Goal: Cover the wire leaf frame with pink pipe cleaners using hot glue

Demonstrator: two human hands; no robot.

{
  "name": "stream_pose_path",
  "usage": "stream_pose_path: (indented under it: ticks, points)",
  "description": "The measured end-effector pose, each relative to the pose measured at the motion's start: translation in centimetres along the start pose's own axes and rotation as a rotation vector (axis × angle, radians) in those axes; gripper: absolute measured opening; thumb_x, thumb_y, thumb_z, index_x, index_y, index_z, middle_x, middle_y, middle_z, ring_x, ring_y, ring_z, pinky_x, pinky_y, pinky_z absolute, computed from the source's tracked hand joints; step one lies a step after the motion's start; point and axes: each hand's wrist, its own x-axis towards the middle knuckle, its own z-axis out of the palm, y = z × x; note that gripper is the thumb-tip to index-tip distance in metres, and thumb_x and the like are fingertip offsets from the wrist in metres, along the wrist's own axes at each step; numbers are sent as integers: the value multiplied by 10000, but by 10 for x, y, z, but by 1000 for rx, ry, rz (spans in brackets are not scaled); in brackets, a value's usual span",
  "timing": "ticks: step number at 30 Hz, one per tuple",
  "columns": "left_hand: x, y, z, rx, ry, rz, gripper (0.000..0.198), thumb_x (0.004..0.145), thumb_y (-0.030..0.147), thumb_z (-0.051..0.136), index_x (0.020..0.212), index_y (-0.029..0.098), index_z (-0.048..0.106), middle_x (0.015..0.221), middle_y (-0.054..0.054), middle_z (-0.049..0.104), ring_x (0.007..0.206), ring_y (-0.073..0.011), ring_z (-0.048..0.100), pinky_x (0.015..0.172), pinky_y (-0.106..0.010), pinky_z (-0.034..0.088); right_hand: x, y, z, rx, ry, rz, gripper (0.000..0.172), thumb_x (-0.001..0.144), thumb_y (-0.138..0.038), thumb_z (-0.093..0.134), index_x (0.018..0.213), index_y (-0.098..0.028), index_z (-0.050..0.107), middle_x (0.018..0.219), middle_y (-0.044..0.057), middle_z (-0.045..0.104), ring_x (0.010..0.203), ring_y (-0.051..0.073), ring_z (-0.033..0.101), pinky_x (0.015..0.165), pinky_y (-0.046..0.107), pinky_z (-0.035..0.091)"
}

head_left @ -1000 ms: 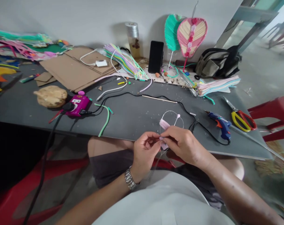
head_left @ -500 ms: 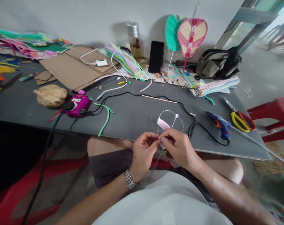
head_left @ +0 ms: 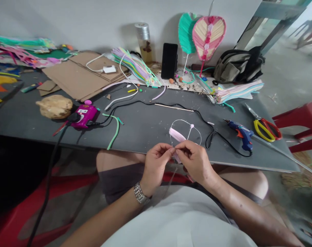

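As L hand [head_left: 156, 168] and R hand [head_left: 195, 161] pinch pink strips [head_left: 176, 134], fingers of both closed in a firm grasp, thin wire loop [head_left: 183, 120] stands just above them, over front edge of grey tabletop [head_left: 145, 140]. Also listed: blue hot glue gun [head_left: 240, 133] to R, yellow-handled scissors [head_left: 265, 129] further R, metal wristwatch [head_left: 139, 192] on L wrist.

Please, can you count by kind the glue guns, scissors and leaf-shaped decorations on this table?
Glue guns: 2 (magenta glue gun, blue glue gun)
Scissors: 1 (yellow-and-red-handled scissors)
Leaf-shaped decorations: 2 (green leaf, pink leaf)
Total: 5
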Motion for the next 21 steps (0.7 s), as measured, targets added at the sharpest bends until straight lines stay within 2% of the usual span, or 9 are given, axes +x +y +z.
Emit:
stream_pose_path:
  ticks: [4, 8, 16, 19, 21]
  points:
    - [1, 0, -1, 40, 0, 13, 231, 755, 323, 825, 742, 150, 673, 652, 24, 631, 567, -74, 517, 543, -185, 445, -2, 0, -4, -31, 13, -19, 89, 903, -252, 623, 907, -215, 704, 694, -18, 661, 597, 123, 560, 581, 246, 440]
    - [4, 2, -4, 74, -16, 13, 182, 768, 300, 797, 767, 156, 686, 668, 22, 640, 595, -85, 548, 579, -194, 461, -5, 0, -8, -104, 26, -61, 70, 899, -246, 643, 858, -212, 688, 728, -10, 682, 634, 130, 586, 611, 254, 440]
    - [15, 21, -12, 276, -95, -31, 212, 712, 317, 844, 754, 151, 720, 639, 7, 648, 583, -98, 558, 572, -205, 451, -2, 3, 1, -427, 162, -383, 177, 912, -122, 563, 778, -204, 643, 716, 15, 652, 667, 164, 581, 686, 303, 412]
    - [18, 27, -16, 318, -94, 65, 199, 739, 318, 839, 764, 155, 728, 666, 2, 663, 598, -100, 553, 587, -214, 458, -1, 1, -8, -353, 163, -392, 163, 968, -230, 599, 822, -197, 663, 740, 24, 670, 667, 161, 591, 666, 292, 429]
    - [20, 31, -21, 317, -62, 180, 191, 769, 321, 833, 788, 161, 731, 718, -6, 684, 617, -100, 549, 592, -217, 452, -5, 1, -18, -209, 174, -319, 188, 974, -349, 645, 877, -193, 683, 766, 29, 688, 662, 154, 609, 645, 275, 454]
